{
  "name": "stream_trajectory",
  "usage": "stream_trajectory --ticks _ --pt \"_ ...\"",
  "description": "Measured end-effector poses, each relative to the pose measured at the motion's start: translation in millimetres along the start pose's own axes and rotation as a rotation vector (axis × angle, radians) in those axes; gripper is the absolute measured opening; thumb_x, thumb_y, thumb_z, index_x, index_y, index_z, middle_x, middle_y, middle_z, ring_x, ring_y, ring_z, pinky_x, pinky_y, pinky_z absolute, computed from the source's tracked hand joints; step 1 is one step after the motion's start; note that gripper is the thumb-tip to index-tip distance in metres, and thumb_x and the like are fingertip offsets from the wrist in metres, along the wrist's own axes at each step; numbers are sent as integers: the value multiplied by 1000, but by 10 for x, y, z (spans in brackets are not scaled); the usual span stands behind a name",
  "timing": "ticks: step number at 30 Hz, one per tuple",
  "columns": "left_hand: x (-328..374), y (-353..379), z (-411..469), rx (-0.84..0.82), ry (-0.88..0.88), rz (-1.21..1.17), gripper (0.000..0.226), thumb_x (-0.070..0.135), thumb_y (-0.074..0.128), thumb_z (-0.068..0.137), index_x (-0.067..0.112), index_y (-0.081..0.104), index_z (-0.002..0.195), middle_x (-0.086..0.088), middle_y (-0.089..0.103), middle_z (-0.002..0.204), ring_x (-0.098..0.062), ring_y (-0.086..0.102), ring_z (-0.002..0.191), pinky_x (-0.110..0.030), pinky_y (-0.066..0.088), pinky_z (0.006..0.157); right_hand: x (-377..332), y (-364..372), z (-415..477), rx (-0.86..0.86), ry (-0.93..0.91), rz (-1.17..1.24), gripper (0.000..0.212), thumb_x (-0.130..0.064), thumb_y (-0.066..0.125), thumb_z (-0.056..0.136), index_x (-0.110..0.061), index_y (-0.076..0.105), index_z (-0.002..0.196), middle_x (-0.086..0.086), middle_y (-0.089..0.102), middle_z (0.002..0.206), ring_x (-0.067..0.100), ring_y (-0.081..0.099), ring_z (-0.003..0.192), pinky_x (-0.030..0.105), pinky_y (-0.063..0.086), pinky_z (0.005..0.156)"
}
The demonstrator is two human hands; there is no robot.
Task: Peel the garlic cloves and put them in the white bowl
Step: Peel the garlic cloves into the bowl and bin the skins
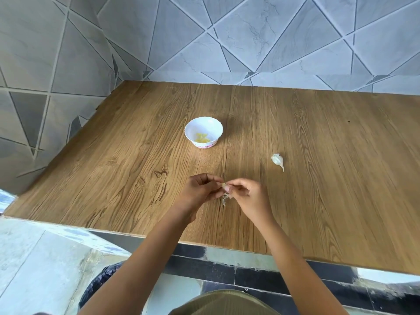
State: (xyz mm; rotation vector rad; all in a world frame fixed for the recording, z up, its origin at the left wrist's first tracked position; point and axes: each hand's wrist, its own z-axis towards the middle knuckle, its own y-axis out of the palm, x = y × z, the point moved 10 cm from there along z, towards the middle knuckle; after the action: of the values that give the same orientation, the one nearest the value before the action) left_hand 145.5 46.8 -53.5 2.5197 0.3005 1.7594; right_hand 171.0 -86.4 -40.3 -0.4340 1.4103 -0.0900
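Pinching a garlic clove [223, 184] between my left hand [200, 189] and right hand [247, 196] at lower centre, I risk it slipping from my fingertips, far from the white bowl [203, 128] mid-frame, as loosened skin [224, 200] tears.

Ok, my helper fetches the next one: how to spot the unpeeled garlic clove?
On the wooden table, the unpeeled clove lies alone right of the white bowl, nearer the front edge. Its white skin and tail differ from the yellow peeled cloves in the bowl.
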Motion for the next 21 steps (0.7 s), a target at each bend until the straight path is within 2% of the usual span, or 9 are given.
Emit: stream_trajectory --ticks 3,6,8,10,12,14,17,21 --pt "62 -126 0 54 59 168 19 -6 53 89 6 68 87 -11 69 79 -18 64 71 -24 54 68 84 -38 -26 4 108 172 7 -13 71 83 -20 71 84 -1 73 77 10 69 68 22 55 68" --pt "213 -234 -16 160 208 532 33 -11 54 82 17 70 74 0 69 73 -12 58 62 -25 48 64 139 -44 -72 8 227 336 7 -9 70 83 -15 72 87 1 73 77 5 67 66 17 53 66" --pt "304 -181 -47 189 302 711 24 -4 58 84 16 70 77 1 69 70 -10 61 57 -21 50 60 156 -27 -93 11 293 406 6 -9 71 83 -12 73 87 3 72 76 4 66 64 18 55 67" --pt "383 -100 -86 207 387 842 10 12 60 89 16 69 87 1 70 71 -9 64 59 -20 50 58 183 -21 -103 26 344 452 5 -9 72 81 -10 72 86 3 72 74 5 65 62 21 56 69" --pt "425 -55 -105 197 433 839 11 21 62 91 16 70 95 1 72 77 0 63 65 -11 48 62 205 -22 -113 33 383 475 4 -10 73 81 -8 72 85 3 72 72 5 64 61 21 56 67" --pt "411 4 -91 101 434 704 10 12 65 89 13 72 95 1 73 85 3 63 69 -6 45 68 222 -23 -118 31 407 487 3 -11 72 81 -8 72 83 3 71 72 6 63 60 20 54 64" --pt "355 88 -78 -50 367 523 14 6 70 83 17 70 92 0 72 86 -9 68 77 -20 55 76 219 -24 -134 30 426 499 3 -11 71 82 -8 72 82 5 71 74 6 63 61 18 53 62" --pt "364 110 -47 -52 385 527 15 5 74 80 17 69 88 -5 73 83 -20 71 78 -29 58 77 218 -4 -155 18 439 498 4 -11 70 84 -7 72 83 5 71 73 7 64 62 18 54 62"
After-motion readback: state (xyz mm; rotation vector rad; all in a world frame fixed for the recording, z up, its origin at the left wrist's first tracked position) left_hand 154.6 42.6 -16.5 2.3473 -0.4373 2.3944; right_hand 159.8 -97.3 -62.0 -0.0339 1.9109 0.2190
